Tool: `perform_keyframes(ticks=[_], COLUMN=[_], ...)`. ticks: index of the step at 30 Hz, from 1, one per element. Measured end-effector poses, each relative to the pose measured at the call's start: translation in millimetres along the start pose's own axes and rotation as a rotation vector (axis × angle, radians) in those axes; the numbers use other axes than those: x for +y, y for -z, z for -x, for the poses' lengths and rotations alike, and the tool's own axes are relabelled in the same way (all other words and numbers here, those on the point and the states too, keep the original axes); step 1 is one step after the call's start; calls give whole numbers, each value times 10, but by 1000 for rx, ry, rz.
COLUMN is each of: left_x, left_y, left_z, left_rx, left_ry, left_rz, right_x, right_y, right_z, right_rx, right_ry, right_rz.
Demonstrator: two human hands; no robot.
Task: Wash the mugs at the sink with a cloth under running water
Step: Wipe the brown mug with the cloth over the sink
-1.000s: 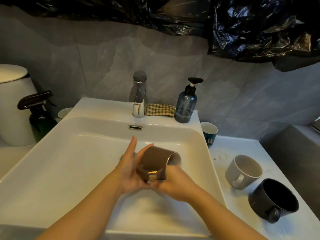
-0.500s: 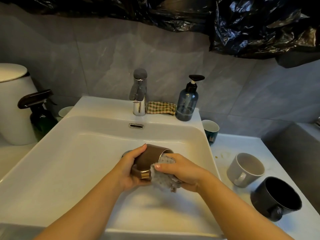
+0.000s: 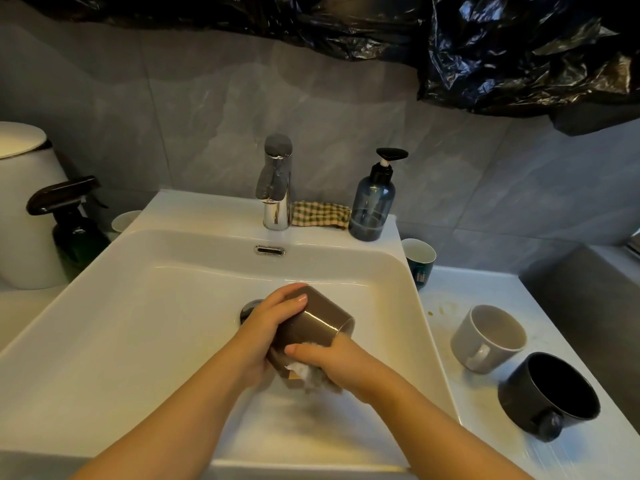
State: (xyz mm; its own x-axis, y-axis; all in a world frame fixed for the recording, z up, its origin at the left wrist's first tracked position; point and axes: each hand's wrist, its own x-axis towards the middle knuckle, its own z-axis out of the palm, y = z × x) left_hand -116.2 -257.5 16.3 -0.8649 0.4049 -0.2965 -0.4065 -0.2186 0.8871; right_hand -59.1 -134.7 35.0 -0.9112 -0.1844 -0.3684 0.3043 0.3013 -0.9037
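Observation:
Over the white sink (image 3: 145,306) my left hand (image 3: 266,327) grips the base end of a brown mug (image 3: 320,320), which lies tilted with its mouth to the right. My right hand (image 3: 332,358) holds a grey cloth (image 3: 308,374) against the mug's underside near its handle. No water stream shows under the chrome tap (image 3: 275,188). On the counter to the right wait a white mug (image 3: 488,337), a black mug (image 3: 550,393) and a teal mug (image 3: 420,259).
A blue soap pump bottle (image 3: 372,202) and a checked cloth (image 3: 320,214) sit on the sink's back ledge. At the left stand a dark spray bottle (image 3: 74,223), a white bin (image 3: 24,206) and a small cup (image 3: 124,221). Black plastic sheeting (image 3: 502,46) hangs overhead.
My left hand closed round the mug's base and tipped its mouth further right. My right hand brought the cloth up and slid it under the mug toward the handle.

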Motion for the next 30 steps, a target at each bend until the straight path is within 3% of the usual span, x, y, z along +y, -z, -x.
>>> perform_keyframes(ticks=[2,5,7,9,11,13,15,17,21,23,25,28,30], left_x=[14,23,13,13,15,7,4,-16,17,17,21,13,0], left_y=[-7,-31,-37,-28,-2,26,39,42,-43,-47,-52,-56,-61], left_z=[6,20,17,0,-37,-77,-84,-101,-53,-49,-22,-24,-40], left_rx=[2,15,14,21,22,78,152,207,224,240,215,247,258], left_ry=[-34,-162,-179,-21,219,323,297,217,5,-62,-29,39,40], left_rz=[2,-44,-86,14,150,259,313,278,170,131,142,190,180], right_x=[-49,-157,-142,-94,-71,-9,25,17,-108,-106,-120,-126,-43], right_y=[11,45,84,134,182,168,76,-14,-15,10,10,49,102], right_z=[12,1,-43,-81,-75,-104,-123,-131,-217,-253,-179,-58,-104], right_rx=[-3,-56,-32,50,69,3,16,44,-15,-11,4,-46,30], right_ry=[-17,-1,56,76,115,228,275,210,-54,-27,-6,111,224], right_rz=[-206,-792,-873,-576,126,698,747,443,-790,-959,-658,296,694])
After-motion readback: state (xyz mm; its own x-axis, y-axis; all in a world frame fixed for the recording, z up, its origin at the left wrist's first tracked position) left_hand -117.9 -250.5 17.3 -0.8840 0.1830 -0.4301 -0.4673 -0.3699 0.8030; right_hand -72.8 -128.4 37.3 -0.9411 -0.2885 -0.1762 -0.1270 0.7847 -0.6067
